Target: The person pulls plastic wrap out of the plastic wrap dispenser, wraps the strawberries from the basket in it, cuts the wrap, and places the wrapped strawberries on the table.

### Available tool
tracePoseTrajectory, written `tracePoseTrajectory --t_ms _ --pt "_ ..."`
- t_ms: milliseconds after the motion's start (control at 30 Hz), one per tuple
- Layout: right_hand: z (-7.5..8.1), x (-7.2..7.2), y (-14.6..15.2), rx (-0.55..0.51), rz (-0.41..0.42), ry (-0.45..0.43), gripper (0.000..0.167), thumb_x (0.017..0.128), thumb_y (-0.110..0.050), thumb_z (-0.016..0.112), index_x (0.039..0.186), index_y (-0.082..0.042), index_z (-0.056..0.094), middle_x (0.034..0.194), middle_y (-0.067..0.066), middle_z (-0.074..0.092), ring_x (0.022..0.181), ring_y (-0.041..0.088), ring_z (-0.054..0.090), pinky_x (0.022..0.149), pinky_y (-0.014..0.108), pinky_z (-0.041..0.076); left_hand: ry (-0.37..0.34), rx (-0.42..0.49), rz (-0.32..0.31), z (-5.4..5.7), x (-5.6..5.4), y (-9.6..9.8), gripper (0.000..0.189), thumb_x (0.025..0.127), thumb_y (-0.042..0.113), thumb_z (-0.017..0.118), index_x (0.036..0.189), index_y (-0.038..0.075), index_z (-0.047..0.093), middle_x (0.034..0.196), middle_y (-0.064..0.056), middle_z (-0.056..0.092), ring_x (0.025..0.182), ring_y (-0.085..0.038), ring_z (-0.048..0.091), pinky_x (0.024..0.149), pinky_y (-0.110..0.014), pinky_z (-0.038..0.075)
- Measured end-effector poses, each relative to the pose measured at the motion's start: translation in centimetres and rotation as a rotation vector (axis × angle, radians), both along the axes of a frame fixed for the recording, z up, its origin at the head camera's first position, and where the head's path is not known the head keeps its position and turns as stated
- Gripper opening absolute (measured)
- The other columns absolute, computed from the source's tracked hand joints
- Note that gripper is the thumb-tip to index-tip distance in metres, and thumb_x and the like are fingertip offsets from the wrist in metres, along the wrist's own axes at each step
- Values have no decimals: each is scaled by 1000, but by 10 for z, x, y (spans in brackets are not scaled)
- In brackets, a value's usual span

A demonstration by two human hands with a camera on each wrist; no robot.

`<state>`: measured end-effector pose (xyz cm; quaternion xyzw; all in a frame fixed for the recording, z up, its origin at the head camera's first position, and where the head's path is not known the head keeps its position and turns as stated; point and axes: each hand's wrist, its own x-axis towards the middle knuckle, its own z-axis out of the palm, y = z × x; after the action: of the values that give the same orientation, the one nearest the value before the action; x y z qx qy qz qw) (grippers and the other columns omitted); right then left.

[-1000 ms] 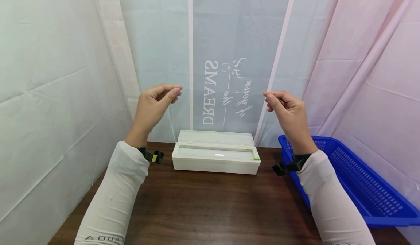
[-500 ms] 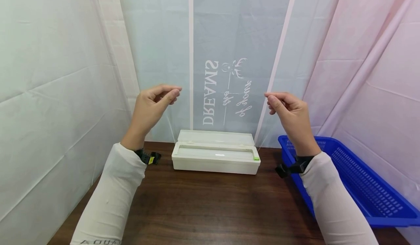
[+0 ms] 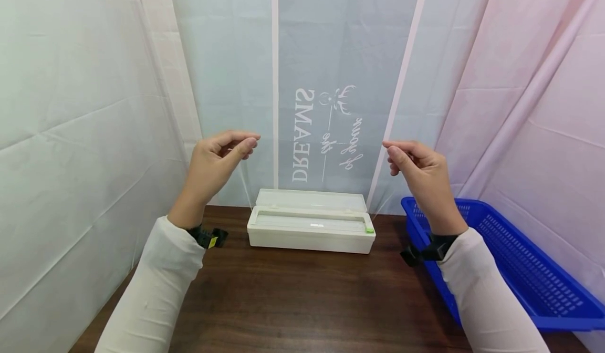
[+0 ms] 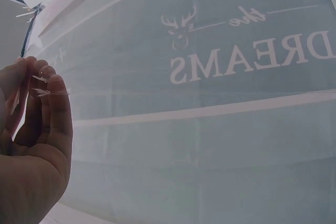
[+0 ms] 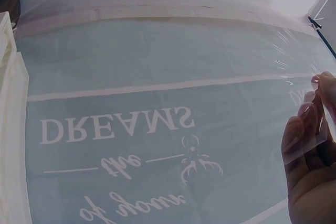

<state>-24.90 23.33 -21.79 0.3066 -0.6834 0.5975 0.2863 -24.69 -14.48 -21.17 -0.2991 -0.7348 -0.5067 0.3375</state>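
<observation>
A sheet of clear cling film (image 3: 245, 185) rises from a long white cling film box (image 3: 309, 241), whose lid (image 3: 309, 199) stands tipped back. My left hand (image 3: 215, 164) pinches one upper corner of the film between thumb and forefinger. The other upper corner is pinched by my right hand (image 3: 420, 177), level with the left. Between them the film is stretched and nearly invisible; fine wrinkles in the cling film (image 5: 282, 51) show beside the right fingertips in the right wrist view. A small green piece (image 3: 369, 230) sits at the box's right end.
A blue perforated plastic basket (image 3: 524, 269) stands at the right, partly behind the right forearm. The brown wooden table (image 3: 302, 295) lies under the box. Behind hangs a grey-blue curtain (image 3: 236, 53) with white lettering, and pale cloth walls flank both sides.
Both hands have come slightly lower and a little farther apart, still pinching the film. Its side edges slant more visibly up from the box, which stays in place.
</observation>
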Motion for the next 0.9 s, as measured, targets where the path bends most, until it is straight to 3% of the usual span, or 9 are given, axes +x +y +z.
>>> tracePoseTrajectory --t_ms 233,467,900 --pt "-1 4 -1 12 11 -6 24 100 -13 64 115 3 73 86 10 63 71 18 57 66 20 54 -2 9 -11 -1 5 -1 15 97 11 68 107 4 77 92 -1 73 83 -18 65 74 -23 54" --pt "-9 11 1 87 -39 -22 22 102 -13 61 113 2 72 83 10 62 69 17 57 65 20 52 -6 -8 -31 -4 13 -3 15 97 8 67 108 2 76 92 0 72 82 -16 65 74 -23 54" --pt "-21 24 10 178 -50 -84 17 102 -11 60 101 2 71 82 9 62 70 16 59 62 21 53 -63 -68 -29 -13 18 -3 17 99 13 66 111 8 77 94 -1 73 80 -23 64 71 -26 55"
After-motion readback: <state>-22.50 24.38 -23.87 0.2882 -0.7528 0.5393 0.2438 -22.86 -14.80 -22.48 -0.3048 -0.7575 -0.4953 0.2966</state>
